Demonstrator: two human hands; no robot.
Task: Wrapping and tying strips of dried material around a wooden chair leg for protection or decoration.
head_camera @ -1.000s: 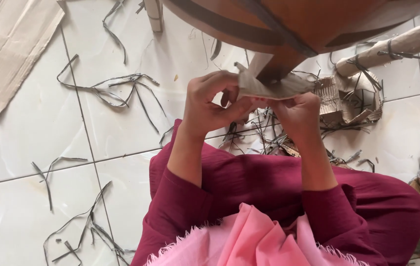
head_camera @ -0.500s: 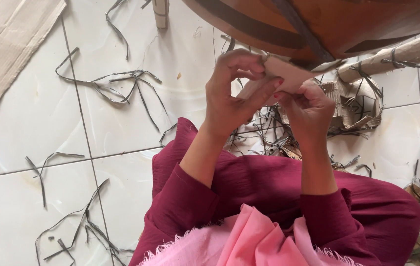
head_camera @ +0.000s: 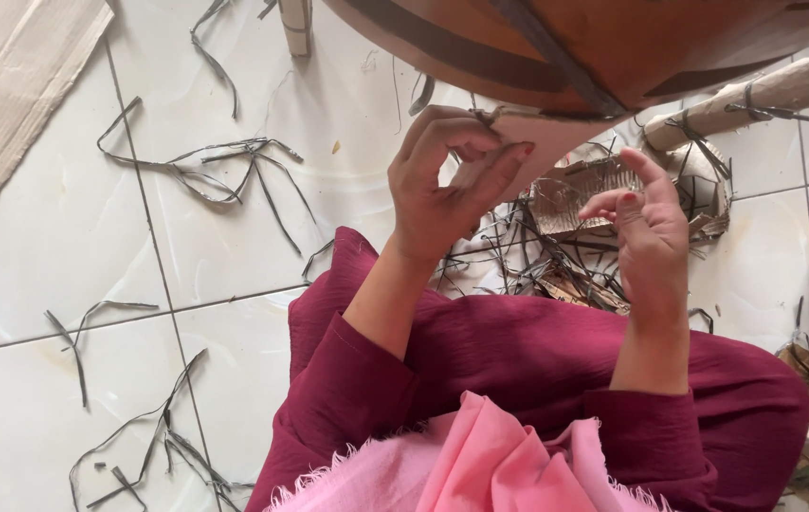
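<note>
left hand (head_camera: 442, 185) raised before the chest, thumb and curled fingers pinched on the near edge of a pale cardboard flap (head_camera: 542, 133); the flap sits directly beneath the rim of a large brown rounded vessel (head_camera: 565, 47) banded with dark strips, its long axis running roughly left to right, its tapered end pointing down toward the floor. right hand (head_camera: 651, 223) apart from the flap, just to its right, fingers loosely spread, forefinger up, holding nothing. behind the hands, a heap of corrugated cardboard scraps (head_camera: 584, 194) and dark strips. a tied cardboard roll (head_camera: 755, 100) lies upper right. loose dark strips (head_camera: 224, 166) scattered on the white tiled floor (head_camera: 63, 256)
</note>
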